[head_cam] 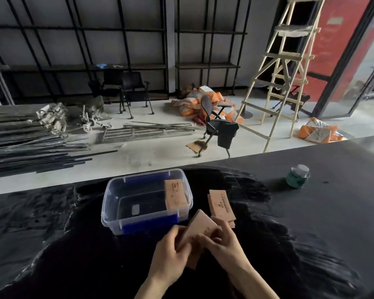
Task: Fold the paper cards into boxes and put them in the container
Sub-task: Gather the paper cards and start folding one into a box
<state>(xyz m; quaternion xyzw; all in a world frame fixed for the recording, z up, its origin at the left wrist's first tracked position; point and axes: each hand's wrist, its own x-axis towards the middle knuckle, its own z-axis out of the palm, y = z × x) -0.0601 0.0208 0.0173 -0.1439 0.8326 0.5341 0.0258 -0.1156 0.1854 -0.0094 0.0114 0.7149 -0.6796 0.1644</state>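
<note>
Both hands hold one tan paper card above the black table, just in front of the container. My left hand grips its left side and my right hand pinches its right side. The card is partly folded and tilted. A clear plastic container with blue clips stands beyond my hands; one folded tan box leans inside at its right end. A small stack of flat tan cards lies to the right of the container.
A glass jar with a green label stands at the far right of the black table. Beyond the table's far edge the floor holds metal bars, chairs, orange sacks and a wooden ladder.
</note>
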